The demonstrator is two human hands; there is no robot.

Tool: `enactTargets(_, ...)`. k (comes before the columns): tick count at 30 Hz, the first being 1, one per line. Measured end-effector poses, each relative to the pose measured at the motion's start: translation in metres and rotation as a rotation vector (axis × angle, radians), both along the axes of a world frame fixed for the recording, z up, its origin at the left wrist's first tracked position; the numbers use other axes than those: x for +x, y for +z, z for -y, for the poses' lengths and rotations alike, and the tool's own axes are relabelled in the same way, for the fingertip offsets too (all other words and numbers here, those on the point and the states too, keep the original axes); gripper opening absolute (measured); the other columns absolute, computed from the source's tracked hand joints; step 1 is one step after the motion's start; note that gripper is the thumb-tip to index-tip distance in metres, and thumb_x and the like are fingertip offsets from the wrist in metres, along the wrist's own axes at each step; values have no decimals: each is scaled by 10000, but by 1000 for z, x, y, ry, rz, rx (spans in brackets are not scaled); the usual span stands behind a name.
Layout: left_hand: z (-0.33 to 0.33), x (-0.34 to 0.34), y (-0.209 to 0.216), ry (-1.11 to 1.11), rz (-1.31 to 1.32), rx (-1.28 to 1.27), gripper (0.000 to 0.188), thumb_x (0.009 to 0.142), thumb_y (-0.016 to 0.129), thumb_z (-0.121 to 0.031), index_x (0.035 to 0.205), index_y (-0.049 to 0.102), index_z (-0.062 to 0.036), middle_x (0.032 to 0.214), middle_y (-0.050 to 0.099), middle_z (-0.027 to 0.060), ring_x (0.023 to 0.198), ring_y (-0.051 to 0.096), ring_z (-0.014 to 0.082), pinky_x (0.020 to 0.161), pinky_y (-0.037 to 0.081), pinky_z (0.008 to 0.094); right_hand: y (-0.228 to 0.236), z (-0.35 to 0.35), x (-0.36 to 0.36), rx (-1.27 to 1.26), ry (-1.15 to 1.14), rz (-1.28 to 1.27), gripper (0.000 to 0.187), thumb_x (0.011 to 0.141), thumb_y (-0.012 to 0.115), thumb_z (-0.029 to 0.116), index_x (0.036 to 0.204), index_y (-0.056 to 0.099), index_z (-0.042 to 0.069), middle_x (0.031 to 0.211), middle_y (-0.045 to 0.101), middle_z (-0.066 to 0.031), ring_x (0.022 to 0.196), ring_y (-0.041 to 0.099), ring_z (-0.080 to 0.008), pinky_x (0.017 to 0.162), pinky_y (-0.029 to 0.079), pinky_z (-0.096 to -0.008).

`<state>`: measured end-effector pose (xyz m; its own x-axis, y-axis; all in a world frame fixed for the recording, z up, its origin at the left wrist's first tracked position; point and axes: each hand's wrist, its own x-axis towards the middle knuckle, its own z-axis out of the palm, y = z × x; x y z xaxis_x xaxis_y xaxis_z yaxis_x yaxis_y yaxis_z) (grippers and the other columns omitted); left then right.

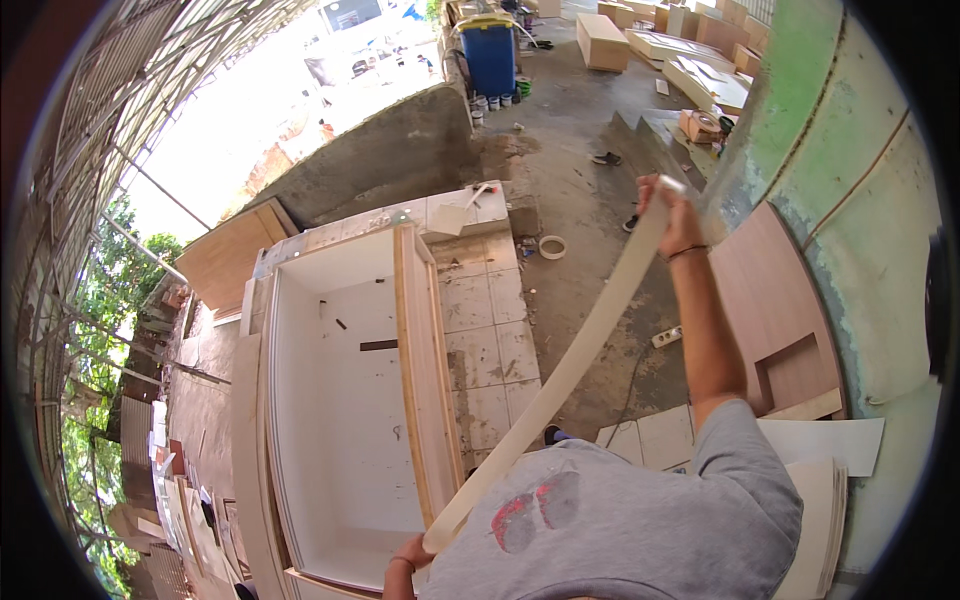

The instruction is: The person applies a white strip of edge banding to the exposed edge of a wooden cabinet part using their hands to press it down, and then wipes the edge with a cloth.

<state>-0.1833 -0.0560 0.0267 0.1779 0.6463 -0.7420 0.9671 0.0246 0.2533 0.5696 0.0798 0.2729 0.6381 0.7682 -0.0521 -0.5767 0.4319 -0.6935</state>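
Observation:
A long, flat cream strip, like edge banding, stretches diagonally in front of my grey shirt. My right hand is raised at the upper right, its fingers closed on the strip's upper end. Low down, my left hand grips the other end, beside the front corner of a cabinet. This cabinet carcass lies with its white inside facing up, and a wooden edge runs along its right side. The strip passes near that edge at the bottom; whether they touch is unclear.
Beneath the cabinet is a tiled platform, bearing a white scraper-like piece. On the concrete floor are a tape-like roll and a power strip. Curved wooden panels lean against the right wall. A blue bin stands far off.

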Motion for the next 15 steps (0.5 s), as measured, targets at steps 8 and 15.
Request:
enactTargets(8, -90, 346, 184, 80, 1264, -110, 498, 875, 672, -249, 1264, 480, -3, 1067, 601, 103, 971, 594, 178, 842, 480, 324, 25, 30, -182, 77, 507, -107, 443, 912, 575, 169, 1320, 430, 80, 1076, 616, -110, 883, 624, -184, 705, 543, -349)
enactTargets(15, -78, 360, 196, 241, 1037, -176, 190, 914, 624, -167, 994, 531, -23, 674, 565, 32, 520, 569, 107, 453, 501, 275, 20, 46, -127, 91, 528, 145, 376, 945, 519, 110, 1301, 476, -6, 1153, 616, -160, 1077, 605, -277, 894, 505, -397)
